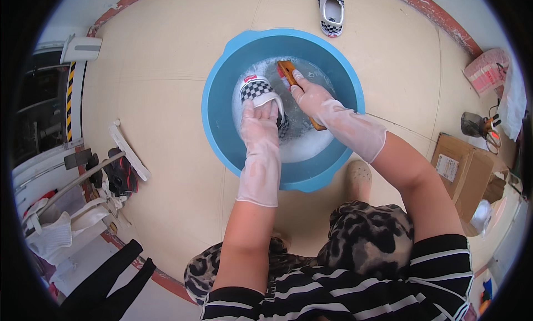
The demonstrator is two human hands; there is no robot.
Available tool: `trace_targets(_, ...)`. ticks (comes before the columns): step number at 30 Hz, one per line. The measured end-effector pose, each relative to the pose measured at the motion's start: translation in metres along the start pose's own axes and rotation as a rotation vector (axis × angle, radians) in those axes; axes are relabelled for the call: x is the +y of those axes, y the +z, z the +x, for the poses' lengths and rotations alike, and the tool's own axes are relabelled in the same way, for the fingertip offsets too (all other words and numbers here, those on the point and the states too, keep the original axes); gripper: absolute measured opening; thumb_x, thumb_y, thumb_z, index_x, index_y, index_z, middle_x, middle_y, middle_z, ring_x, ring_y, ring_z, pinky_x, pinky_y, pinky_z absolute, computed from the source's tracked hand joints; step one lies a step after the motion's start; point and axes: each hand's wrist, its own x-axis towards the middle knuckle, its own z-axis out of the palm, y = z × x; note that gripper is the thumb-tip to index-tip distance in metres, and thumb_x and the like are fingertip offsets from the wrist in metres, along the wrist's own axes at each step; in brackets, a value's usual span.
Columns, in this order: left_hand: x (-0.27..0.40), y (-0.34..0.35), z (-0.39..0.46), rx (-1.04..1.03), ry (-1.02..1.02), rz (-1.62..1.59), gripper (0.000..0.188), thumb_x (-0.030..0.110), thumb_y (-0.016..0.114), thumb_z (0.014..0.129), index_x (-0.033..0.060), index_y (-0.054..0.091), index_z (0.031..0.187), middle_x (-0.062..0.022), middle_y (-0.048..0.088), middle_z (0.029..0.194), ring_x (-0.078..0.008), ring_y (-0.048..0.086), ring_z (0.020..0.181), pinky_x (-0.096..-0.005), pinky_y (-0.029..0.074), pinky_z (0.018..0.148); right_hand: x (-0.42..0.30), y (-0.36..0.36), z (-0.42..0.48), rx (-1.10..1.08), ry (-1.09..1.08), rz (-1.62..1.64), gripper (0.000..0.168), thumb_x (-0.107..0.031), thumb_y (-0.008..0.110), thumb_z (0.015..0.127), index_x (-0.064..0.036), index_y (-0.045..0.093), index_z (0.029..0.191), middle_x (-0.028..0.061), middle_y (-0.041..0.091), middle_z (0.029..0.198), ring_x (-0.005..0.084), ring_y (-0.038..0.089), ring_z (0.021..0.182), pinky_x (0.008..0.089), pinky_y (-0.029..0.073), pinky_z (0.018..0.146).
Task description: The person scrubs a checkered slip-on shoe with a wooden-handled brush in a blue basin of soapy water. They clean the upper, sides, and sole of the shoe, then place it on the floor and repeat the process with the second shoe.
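A blue plastic basin [220, 125] holds sudsy water [306, 148] on the floor in front of me. My left hand [260, 123], in a translucent rubber glove, grips a black-and-white checkered slip-on shoe [255, 89] at its opening, over the water at the basin's left. Part of the shoe is behind my fingers. My right hand [311, 97], gloved the same way, is closed around a wooden-handled scrubbing brush [286, 67], its reddish and white bristles facing the shoe. Brush and shoe are apart.
The matching checkered shoe [332, 15] stands on the tiled floor beyond the basin. An open cardboard box [462, 171] and a cup with scissors [474, 124] are at the right. Dark shoes [121, 173], a white floor squeegee [129, 150] and hanging clothes [104, 279] are at the left.
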Motion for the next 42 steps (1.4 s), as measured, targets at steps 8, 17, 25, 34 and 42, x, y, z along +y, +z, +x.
trace_targets(8, 0.012, 0.005, -0.011, 0.135, 0.003, 0.139, 0.040, 0.037, 0.053, 0.095, 0.0072, 0.048, 0.122, -0.0072, 0.056, 0.114, -0.0257, 0.054, 0.109, -0.0448, 0.042, 0.096, 0.023, 0.053, -0.040, 0.004, -0.256, 0.269, 0.056, -0.034, 0.045, 0.095, -0.017, 0.030, 0.147, 0.0257, 0.062, 0.109, 0.0423, 0.060, 0.097, 0.0430, 0.047, 0.085)
trace_targets(17, 0.044, 0.003, 0.002, 0.188, -0.023, 0.625, 0.035, 0.029, 0.060, 0.094, 0.0073, 0.051, 0.120, -0.0072, 0.059, 0.109, -0.0213, 0.060, 0.096, -0.0389, 0.052, 0.080, 0.002, 0.021, -0.028, -0.074, -0.056, 0.023, 0.058, -0.036, 0.041, 0.094, -0.017, 0.026, 0.148, 0.0242, 0.064, 0.099, 0.0417, 0.062, 0.090, 0.0469, 0.048, 0.081)
trace_targets(25, 0.023, -0.009, -0.021, 0.099, 0.291, 0.169, 0.047, 0.037, 0.047, 0.099, 0.0034, 0.042, 0.131, -0.0114, 0.051, 0.127, -0.0260, 0.053, 0.116, -0.0458, 0.042, 0.103, 0.021, 0.020, 0.024, 0.102, 0.248, 0.182, 0.061, -0.036, 0.038, 0.094, -0.022, 0.019, 0.151, 0.0219, 0.048, 0.136, 0.0394, 0.051, 0.121, 0.0439, 0.039, 0.102)
trace_targets(34, 0.014, -0.018, -0.021, 0.138, 0.344, 0.296, 0.059, 0.047, 0.038, 0.099, 0.0007, 0.038, 0.135, -0.0154, 0.051, 0.129, -0.0266, 0.053, 0.116, -0.0427, 0.042, 0.102, -0.005, 0.029, -0.043, -0.172, 0.032, 0.701, 0.052, -0.028, 0.052, 0.095, -0.017, 0.038, 0.144, 0.0169, 0.055, 0.131, 0.0231, 0.056, 0.117, 0.0329, 0.045, 0.091)
trace_targets(42, -0.002, -0.016, -0.038, -0.210, 0.134, 0.195, 0.064, 0.051, 0.030, 0.100, -0.0003, 0.039, 0.136, -0.0170, 0.052, 0.128, -0.0292, 0.049, 0.120, -0.0438, 0.039, 0.103, -0.022, 0.043, -0.039, -0.124, -0.295, 0.259, 0.049, -0.030, 0.047, 0.097, -0.020, 0.036, 0.144, 0.0198, 0.066, 0.099, 0.0370, 0.064, 0.088, 0.0393, 0.051, 0.076)
